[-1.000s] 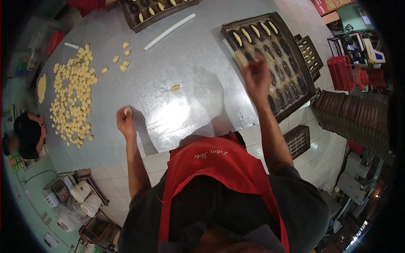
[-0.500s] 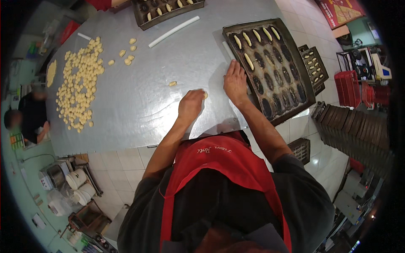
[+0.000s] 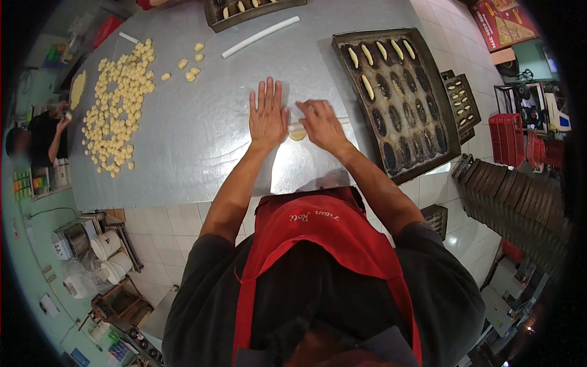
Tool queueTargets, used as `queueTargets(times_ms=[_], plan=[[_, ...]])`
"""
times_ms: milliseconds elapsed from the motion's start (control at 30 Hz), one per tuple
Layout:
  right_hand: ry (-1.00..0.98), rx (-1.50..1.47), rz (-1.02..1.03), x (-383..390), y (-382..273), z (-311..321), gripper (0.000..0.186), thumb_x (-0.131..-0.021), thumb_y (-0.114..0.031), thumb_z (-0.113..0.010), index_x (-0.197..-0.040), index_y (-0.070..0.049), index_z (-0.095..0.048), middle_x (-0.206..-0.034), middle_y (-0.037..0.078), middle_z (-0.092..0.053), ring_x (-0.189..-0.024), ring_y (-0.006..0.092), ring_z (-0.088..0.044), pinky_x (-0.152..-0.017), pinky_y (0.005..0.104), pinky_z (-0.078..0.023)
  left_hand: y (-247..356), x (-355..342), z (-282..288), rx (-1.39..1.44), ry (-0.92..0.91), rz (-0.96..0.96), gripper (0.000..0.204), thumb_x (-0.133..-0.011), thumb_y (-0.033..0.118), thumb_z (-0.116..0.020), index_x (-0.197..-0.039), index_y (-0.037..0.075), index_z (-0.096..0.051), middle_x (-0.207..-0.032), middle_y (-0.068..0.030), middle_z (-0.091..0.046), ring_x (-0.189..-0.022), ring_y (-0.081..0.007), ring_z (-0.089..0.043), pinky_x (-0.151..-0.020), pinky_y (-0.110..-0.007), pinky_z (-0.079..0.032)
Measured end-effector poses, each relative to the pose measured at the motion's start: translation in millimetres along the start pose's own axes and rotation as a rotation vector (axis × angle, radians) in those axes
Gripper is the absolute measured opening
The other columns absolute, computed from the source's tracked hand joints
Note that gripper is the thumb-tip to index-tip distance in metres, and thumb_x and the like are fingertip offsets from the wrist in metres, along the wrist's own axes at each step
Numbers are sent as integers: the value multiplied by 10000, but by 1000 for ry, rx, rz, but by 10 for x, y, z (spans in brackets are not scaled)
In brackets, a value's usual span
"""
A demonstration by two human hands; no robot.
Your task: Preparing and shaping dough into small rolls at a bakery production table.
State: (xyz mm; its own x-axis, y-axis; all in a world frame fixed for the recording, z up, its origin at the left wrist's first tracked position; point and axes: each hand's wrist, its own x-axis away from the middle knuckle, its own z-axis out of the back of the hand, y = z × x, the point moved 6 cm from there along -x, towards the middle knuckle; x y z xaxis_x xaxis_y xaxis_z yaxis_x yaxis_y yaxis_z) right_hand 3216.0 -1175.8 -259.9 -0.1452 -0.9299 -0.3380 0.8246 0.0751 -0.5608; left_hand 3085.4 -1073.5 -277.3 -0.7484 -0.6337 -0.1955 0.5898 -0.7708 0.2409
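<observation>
left hand (image 3: pixel 269 121): palm down, wide open, fingers straight and slightly apart, pointing away from the body, nothing seen in its grip. right hand (image 3: pixel 322 127): half open, fingers loosely bent and spread, lying over a slim pale rolling pin (image 3: pixel 343 121); can't tell if the fingers grip it or just press on it. pin lies roughly crosswise between the hands, left end close to the left palm; can't tell if that palm touches it. dough piece (image 3: pixel 296 135) is on the table (image 3: pixel 202 134) between the two hands, partly under the pin, near edge showing. to the right, a dark tray (image 3: pixel 428 165) with rows of oval hollows: five dough strips (image 3: pixel 381 49) across the far row, one more in the next row, at its left end. beyond the hands, a white rod (image 3: pixel 261 37) lies at a slant, with a second tray (image 3: pixel 247 18) past it, also carrying dough strips. left: a few loose dough balls (image 3: pixel 183 63), then a big spread of dough balls (image 3: pixel 122 74), with a flat sheet of dough (image 3: pixel 77 90) past that. at the far left, a co-worker (image 3: pixel 46 140) has both hands up near the table edge.
</observation>
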Motion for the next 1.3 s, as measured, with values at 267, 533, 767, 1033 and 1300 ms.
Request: queueTargets(times_ms=[267, 533, 767, 1033, 1300], plan=[[-174, -28, -207, 891, 19, -154, 365, -857, -179, -837, -1173, -66, -691, -1117, 176, -685, -1099, 387, -623, -959, 494, -496, 419, 1102, -47, 109, -257, -234, 707, -1092, 341, -524, -1666, -23, -330, -1748, -210, -313, -1629, -351, -282, -1334, -512, -190], [170, 200, -420, 479, 387, 167, 260, -894, -139, -788, -1093, -48, -646, -1096, 174, -647, -1065, 406, -605, -907, 526, -477, 454, 1240, -57, 247, -302, -271, 648, -1082, 272, -561, -1657, 30, -387, -1732, -172, -360, -1623, -322, -298, -1329, -476, -236], [250, 418, -287, 437, 295, 299, 317, -909, -123, -747, -1209, -69, -659, -1158, 126, -650, -1094, 353, -592, -921, 505, -454, 468, 1265, -34, 277, -299, -244, 646, -1071, 255, -556, -1660, 46, -394, -1733, -162, -365, -1622, -312, -304, -1331, -474, -232], [159, 347, -166, 556, 156, 92, 404, -884, -50, -599, -1281, -27, -673, -1238, 131, -628, -1155, 327, -574, -960, 459, -441, 417, 1071, -34, 465, -244, -133, 638, -1003, 154, -613, -1598, -9, -449, -1612, -255, -462, -1505, -393, -433, -1258, -504, -323], [-42, 171, -57, 409, -89, -139, 477, -916, -99, -613, -1384, -18, -653, -1332, 124, -632, -1240, 329, -578, -1085, 437, -496, 502, 706, -30, 304, -26, -74, 670, -968, 114, -652, -1572, -78, -432, -1540, -318, -463, -1413, -492, -471, -1206, -546, -373]])
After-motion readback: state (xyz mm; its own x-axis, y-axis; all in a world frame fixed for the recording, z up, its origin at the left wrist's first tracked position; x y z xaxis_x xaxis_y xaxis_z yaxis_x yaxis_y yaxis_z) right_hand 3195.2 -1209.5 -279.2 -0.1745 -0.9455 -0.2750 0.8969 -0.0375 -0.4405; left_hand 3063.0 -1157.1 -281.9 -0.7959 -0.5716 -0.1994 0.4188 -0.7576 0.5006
